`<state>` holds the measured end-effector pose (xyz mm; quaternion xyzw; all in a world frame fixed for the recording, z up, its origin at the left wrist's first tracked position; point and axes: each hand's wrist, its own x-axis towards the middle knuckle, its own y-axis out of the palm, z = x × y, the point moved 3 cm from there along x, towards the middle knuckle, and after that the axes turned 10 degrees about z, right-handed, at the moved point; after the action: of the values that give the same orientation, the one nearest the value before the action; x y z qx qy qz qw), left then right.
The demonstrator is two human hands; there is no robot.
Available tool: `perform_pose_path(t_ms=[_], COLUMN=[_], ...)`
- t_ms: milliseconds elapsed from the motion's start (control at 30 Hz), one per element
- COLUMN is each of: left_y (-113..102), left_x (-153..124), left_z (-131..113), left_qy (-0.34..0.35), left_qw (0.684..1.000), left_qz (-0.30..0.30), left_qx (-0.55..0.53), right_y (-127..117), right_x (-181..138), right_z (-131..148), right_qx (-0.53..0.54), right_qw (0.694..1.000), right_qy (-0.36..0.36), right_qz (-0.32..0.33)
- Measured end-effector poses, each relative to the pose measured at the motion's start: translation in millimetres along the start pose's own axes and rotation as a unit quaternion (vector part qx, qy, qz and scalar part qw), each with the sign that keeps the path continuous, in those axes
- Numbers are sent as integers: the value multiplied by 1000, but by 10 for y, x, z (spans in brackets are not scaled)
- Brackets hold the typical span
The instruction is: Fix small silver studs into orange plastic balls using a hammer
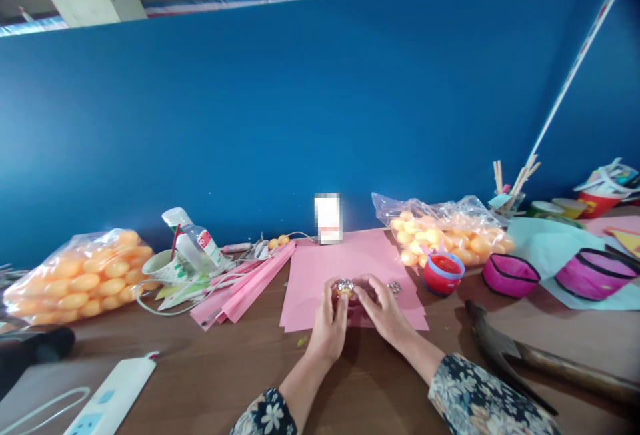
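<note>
Between my fingertips is a small orange ball [345, 293] with shiny silvery pieces on its top. My left hand [327, 328] grips it from the left, thumb and fingers closed on it. From the right, the bent fingers of my right hand [384, 310] reach the ball's side, thumb and index close to it; whether they also hold something small I cannot make out. Both hands are over a stack of pink paper sheets [340, 258]. Just behind my right hand, a small cluster of silvery pieces [395, 287] lies on the paper.
Clear bags of orange balls stand left [85, 282] and right [450, 235]. A red cup [443, 275] and magenta fabric rings [510, 276] are right, above a wooden-handled hammer-like tool [550, 362]. At left are a bottle [200, 242], pink strips [250, 288] and a power strip [113, 398]. Behind rises a blue partition [300, 108].
</note>
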<state>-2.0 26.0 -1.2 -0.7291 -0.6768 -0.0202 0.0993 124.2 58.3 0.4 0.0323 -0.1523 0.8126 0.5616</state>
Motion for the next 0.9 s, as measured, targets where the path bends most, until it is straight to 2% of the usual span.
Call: perform_pose_path(t_ms=[167,300,700,833,900], left_y=[-13,-18,-18,-19,-10], left_x=[5,6,3,25,31], left_z=[-16,-12,-83,-51,-34], left_qy=[5,9,14,4,-2], left_qw=[1000,1000,1000,1000,1000], left_qz=[-6,-6,-14,-25,-12], left_qx=[18,26,13,10,2], right_y=[29,21,35,25,15], right_x=[-11,-7,-16,-10,-7], right_z=[11,49,69,54,51], right_qx=[39,12,5,3,-2], right_qw=[999,1000,999,1000,1000], right_qy=[10,-11,-11,-4,-2], right_qz=[26,19,33,21,11])
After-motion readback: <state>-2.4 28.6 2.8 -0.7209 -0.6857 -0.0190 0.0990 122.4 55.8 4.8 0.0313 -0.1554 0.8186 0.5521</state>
